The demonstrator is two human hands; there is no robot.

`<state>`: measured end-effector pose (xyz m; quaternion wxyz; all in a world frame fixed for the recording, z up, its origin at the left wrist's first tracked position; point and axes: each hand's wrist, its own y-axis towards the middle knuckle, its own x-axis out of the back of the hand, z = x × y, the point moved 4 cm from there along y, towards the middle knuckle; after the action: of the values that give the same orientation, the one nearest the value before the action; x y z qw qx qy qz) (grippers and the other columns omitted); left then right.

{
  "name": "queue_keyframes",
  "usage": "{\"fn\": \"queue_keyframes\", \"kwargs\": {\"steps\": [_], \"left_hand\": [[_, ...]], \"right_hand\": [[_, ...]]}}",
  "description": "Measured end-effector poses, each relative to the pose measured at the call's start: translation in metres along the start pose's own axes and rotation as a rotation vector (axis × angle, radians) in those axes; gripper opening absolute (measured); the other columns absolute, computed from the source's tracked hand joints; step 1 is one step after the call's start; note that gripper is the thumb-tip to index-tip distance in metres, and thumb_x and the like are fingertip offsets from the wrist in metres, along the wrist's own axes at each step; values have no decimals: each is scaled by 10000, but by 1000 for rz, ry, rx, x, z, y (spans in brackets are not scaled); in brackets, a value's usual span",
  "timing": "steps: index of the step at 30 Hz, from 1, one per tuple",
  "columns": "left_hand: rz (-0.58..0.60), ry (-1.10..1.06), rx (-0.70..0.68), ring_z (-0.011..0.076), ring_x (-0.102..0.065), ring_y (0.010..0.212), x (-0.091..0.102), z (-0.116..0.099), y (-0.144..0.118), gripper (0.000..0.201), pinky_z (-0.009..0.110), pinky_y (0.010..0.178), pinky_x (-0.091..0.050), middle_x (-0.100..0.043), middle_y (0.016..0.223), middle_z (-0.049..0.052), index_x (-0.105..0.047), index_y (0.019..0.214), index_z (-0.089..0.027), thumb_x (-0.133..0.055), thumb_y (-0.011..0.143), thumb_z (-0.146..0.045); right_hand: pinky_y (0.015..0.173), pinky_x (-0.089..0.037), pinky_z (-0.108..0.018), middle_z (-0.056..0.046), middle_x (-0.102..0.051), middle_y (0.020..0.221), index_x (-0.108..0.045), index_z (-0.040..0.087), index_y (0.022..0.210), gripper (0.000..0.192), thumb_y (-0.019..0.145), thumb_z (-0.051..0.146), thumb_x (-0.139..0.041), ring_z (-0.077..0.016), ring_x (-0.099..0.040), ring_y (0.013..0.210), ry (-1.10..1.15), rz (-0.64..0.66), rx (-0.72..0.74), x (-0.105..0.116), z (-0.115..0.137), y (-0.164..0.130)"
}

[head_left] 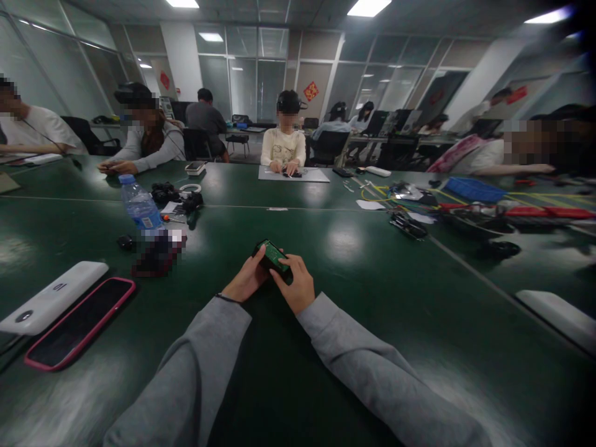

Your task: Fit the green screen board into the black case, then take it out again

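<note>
Both hands hold a small black device w/ green circuit board just above the dark green worktop. Left hand fingers grasp its left side, thumb on top; right hand fingers grasp its right side. Landmark = the board: pink-cased phone & white power bank well left of it, water bottle further left-back.

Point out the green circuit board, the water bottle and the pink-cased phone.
green circuit board [272, 252], head view, on its top face.
water bottle [141, 208], head view, on its label.
pink-cased phone [79, 323], head view, on its dark screen.
</note>
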<state>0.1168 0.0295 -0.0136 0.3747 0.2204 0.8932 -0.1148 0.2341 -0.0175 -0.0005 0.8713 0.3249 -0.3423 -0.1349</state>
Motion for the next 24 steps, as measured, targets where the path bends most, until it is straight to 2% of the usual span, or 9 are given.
{"fn": "queue_keyframes", "kwargs": {"steps": [5,8,10,13,16,19,24], "left_hand": [[7,19,3,226,-534,1092,1,0,0,428,337,947,-420,-565,1197,136,-561,1155,-114,-544,827,-389],[25,33,-7,211,-537,1083,0,0,-1,409,315,921,-430,-555,1210,124,-555,1162,-135,-534,836,-381],[39,45,-30,190,-548,1061,0,-1,0,371,298,899,-437,-559,1205,104,-551,1160,-164,-542,838,-348],[48,89,-50,159,-575,1002,1,0,2,353,283,876,-442,-580,1159,85,-547,1149,-182,-599,805,-248],[11,134,-49,148,-593,956,5,3,5,437,298,883,-439,-597,1111,84,-521,1166,-176,-657,750,-177],[-35,172,-49,148,-605,914,8,6,8,479,322,896,-430,-620,1046,86,-512,1148,-153,-697,706,-159],[-69,238,-66,159,-604,902,8,6,6,476,344,901,-417,-631,1018,89,-531,1106,-133,-725,675,-189]], "right_hand": [[852,-485,-395,-71,-525,1099,-534,262,993,235,811,411,-536,-223,-545,1015,28,11,-22,1,0,1],[880,-468,-397,-68,-557,1056,-545,235,955,264,774,423,-585,-220,-551,1004,187,-10,-127,3,-4,5],[823,-493,-386,-54,-595,950,-536,217,919,291,745,436,-618,-204,-584,909,419,-28,-328,1,-14,8],[664,-531,-334,-14,-609,778,-511,205,846,281,729,424,-643,-162,-605,720,889,-45,-786,-8,-32,6],[653,-546,-290,-14,-629,776,-535,189,843,186,772,339,-620,-139,-617,708,1273,-77,-1146,-16,-35,1],[687,-554,-248,-39,-648,819,-575,160,884,135,827,282,-562,-129,-626,763,1470,-94,-1305,-19,-30,-2],[699,-559,-257,-42,-654,824,-602,162,890,156,837,301,-557,-134,-624,785,1561,-43,-1346,-21,-25,-4]]}}
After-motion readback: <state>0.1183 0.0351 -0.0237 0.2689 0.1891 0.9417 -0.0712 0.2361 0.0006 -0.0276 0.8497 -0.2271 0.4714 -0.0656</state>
